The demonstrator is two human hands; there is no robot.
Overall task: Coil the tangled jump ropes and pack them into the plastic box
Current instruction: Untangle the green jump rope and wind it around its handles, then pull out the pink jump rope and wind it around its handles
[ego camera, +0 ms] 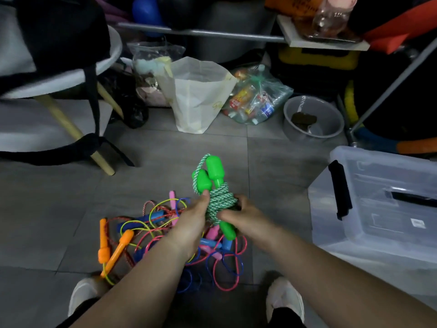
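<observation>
A green jump rope, its green-and-white cord wound into a bundle with green handles sticking out above and below, is held above the floor. My left hand grips the bundle from the left, thumb up near a handle. My right hand holds it from the right, fingers wrapped behind. Below lies a tangled pile of jump ropes with orange, blue and pink handles. The clear plastic box with black latches stands at the right; its inside is not clearly visible.
A grey bowl, a white paper bag and a bag of bottles stand at the back. A chair with wooden legs is on the left. My two shoes flank the pile on the grey tiled floor.
</observation>
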